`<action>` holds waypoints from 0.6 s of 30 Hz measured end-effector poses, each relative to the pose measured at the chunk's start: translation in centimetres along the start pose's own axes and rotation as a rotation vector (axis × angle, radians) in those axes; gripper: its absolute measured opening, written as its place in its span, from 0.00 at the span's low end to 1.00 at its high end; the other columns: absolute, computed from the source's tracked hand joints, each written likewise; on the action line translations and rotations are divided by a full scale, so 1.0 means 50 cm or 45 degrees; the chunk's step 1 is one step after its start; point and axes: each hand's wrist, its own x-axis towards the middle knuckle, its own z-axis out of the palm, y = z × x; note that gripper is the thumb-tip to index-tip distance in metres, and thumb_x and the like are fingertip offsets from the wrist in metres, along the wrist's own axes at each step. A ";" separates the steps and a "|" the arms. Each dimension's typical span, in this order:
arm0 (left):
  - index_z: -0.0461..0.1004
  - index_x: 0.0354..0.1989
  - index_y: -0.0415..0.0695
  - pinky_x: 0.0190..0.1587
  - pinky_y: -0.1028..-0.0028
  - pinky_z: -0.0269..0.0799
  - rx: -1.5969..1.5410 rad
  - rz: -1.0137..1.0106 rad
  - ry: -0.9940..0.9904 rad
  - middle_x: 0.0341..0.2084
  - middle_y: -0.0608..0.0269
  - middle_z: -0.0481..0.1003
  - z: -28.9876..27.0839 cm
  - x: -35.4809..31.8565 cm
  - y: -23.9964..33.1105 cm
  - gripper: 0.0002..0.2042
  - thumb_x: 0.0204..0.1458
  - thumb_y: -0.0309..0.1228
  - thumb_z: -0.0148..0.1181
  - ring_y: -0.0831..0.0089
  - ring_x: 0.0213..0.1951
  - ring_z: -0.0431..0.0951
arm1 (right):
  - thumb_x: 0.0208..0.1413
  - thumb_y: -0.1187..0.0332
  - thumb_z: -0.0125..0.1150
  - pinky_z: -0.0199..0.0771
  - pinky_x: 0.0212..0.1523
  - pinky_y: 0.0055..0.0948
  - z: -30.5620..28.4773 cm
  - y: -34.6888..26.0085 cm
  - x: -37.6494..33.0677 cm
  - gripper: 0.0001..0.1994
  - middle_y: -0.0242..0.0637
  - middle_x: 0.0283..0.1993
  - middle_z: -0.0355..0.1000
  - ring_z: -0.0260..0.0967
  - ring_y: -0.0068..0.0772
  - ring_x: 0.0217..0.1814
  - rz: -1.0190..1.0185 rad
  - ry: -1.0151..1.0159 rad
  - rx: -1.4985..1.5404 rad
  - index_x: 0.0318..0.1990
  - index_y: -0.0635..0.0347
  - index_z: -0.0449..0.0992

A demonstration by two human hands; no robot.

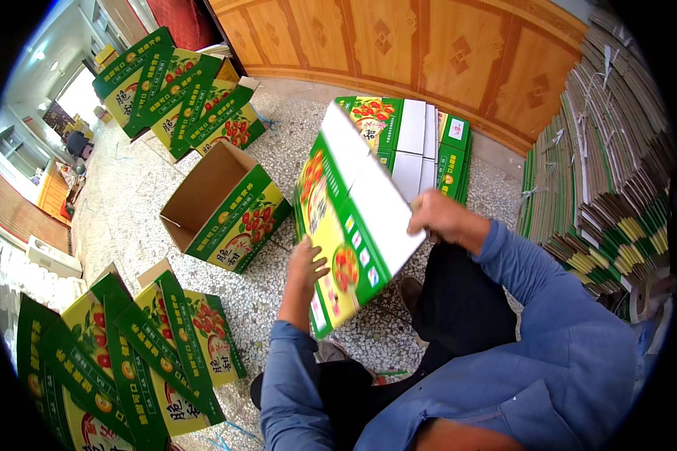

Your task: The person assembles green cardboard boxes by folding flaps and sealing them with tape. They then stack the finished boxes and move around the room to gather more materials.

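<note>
Person seated over a speckled floor, both hands on one green-and-yellow fruit carton, which is tilted, its white flap up and toward the right. Left hand: fingers spread flat against the carton's printed lower-left side, palm pressing it. Right hand: closed over the carton's right edge near the white flap, fingers curled round the board (thumb not visible, so the exact grip cannot be told). The carton is held off the floor in front of the knees, about the middle of the floor patch in view. Behind it, toward the wooden wall, lies a stack of flat cartons, white and green faces up. Left of the held carton, an open box lies on its side, brown inside showing, mouth toward the left. Far left corner of the floor: a heap of made-up boxes. Near left corner: more made-up boxes, overlapping one another. Right edge: bundles of flattened board, tied and stacked on edge, leaning against each other. Blue sleeves and dark trousers fill the lower right.
</note>
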 end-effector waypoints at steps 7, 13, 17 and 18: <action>0.45 0.70 0.45 0.57 0.44 0.60 -0.151 -0.075 0.033 0.65 0.35 0.52 0.082 -0.087 -0.081 0.53 0.45 0.75 0.42 0.40 0.61 0.59 | 0.34 0.62 0.63 0.69 0.26 0.47 0.220 0.115 -0.219 0.15 0.56 0.17 0.66 0.68 0.55 0.21 -0.483 -0.301 -0.760 0.18 0.69 0.72; 0.49 0.70 0.45 0.55 0.45 0.64 -0.220 0.144 0.089 0.65 0.46 0.56 -0.004 -0.134 -0.053 0.50 0.47 0.73 0.43 0.46 0.62 0.61 | 0.34 0.60 0.62 0.71 0.31 0.50 0.265 0.095 -0.243 0.15 0.57 0.20 0.69 0.71 0.61 0.27 -0.533 -0.401 -0.861 0.20 0.68 0.74; 0.63 0.61 0.51 0.48 0.47 0.62 -0.089 0.218 0.135 0.60 0.58 0.64 -0.058 -0.098 -0.043 0.37 0.51 0.65 0.52 0.52 0.59 0.62 | 0.41 0.52 0.64 0.72 0.30 0.47 0.287 0.043 -0.197 0.21 0.53 0.22 0.72 0.72 0.54 0.25 -0.506 -0.402 -0.745 0.22 0.65 0.75; 0.67 0.57 0.49 0.46 0.49 0.64 -0.074 0.338 0.155 0.53 0.62 0.68 -0.097 -0.086 -0.058 0.34 0.52 0.63 0.52 0.58 0.56 0.65 | 0.43 0.45 0.65 0.72 0.36 0.47 0.314 0.018 -0.158 0.26 0.55 0.31 0.74 0.74 0.53 0.34 -0.370 -0.410 -0.670 0.30 0.65 0.75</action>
